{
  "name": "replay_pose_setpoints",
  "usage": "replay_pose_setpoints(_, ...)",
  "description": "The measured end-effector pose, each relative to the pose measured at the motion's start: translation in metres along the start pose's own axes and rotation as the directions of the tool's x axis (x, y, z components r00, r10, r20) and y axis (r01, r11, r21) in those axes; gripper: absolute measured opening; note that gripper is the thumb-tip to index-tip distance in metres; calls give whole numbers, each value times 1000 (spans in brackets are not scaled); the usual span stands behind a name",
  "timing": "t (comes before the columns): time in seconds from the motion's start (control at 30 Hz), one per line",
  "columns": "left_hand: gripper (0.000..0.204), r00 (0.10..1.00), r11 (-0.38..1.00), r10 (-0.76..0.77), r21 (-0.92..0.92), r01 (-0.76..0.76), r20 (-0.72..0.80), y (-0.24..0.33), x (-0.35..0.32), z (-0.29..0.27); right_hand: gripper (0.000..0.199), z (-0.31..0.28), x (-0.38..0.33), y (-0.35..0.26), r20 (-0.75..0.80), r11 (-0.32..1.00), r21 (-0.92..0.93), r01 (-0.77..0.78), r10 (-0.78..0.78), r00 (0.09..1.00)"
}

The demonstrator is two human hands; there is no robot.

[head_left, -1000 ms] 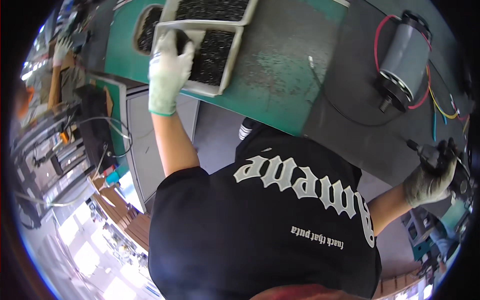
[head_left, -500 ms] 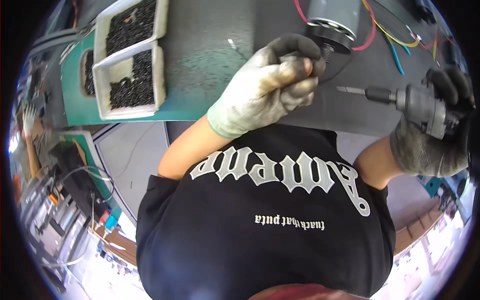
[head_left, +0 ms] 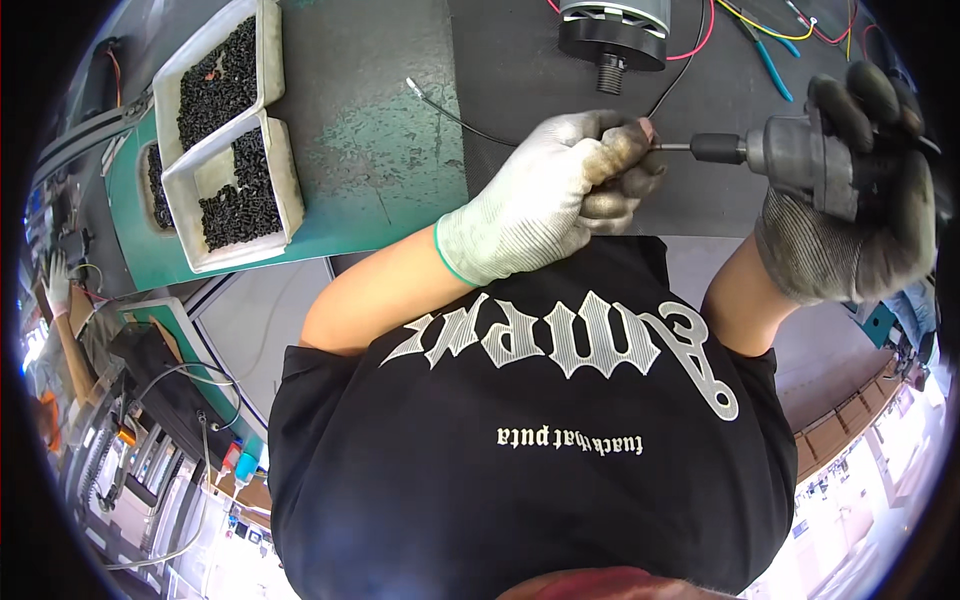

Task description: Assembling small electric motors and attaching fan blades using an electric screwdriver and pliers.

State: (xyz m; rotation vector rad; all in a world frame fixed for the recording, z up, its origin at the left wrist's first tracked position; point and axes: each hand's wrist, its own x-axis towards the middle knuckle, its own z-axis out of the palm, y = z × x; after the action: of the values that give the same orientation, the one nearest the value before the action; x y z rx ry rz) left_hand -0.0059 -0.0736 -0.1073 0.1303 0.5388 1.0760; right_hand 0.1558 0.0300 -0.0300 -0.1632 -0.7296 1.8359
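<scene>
My left hand (head_left: 530, 195), in a white glove with dirty fingertips, is closed in a pinch at the tip of a driver bit. Whatever sits between its fingers is too small or hidden to make out. My right hand (head_left: 830, 245), in a grey, soiled glove, grips a dark power screwdriver (head_left: 790, 150), its bit pointing left at the pinch. Beyond the hands stands a grey motor (head_left: 615, 35) with a black end and a threaded shaft (head_left: 610, 75). A thin black cable (head_left: 460, 122) with a pale tip runs behind my left hand.
Two white trays, a far one (head_left: 268, 60) and a near one (head_left: 288, 180), hold many small black parts at the left. Blue-handled pliers (head_left: 773, 75) lie right of the motor among red and yellow wires (head_left: 765, 22). Another person's gloved hand (head_left: 58, 285) shows at far left.
The screwdriver has moved left and slightly up, so its bit now meets my left fingertips. My left hand has shifted slightly down. The view has shifted, too.
</scene>
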Motion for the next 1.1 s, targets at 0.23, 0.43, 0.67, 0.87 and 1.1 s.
replay_pose_setpoints(0.23, 30, 974, 996, 86, 35, -80, -209, 4, 14, -3, 24, -12, 13, 25, -97, 901, -383, 201, -256, 962)
replay_pose_setpoints(0.43, 22, 989, 979, 118, -156, -132, -94, 3, 27, -29, 28, -31, 12, 39, -190, 871, -391, 298, -393, 900)
replay_pose_setpoints(0.67, 20, 995, 977, 94, -191, -100, -39, 2, 28, -28, 26, -27, 6, 41, -70, 681, -667, 304, -463, 884)
replay_pose_setpoints(0.87, 29, 994, 993, 94, -65, -98, -63, 10, 30, -25, 25, -38, 11, 49, -96, 853, -439, 282, -357, 929)
replay_pose_setpoints(1.1, 30, 930, 709, 365, 632, -313, 51, 9, 20, -39, 21, -20, 15, 58, -53, 499, -846, 186, -425, 903)
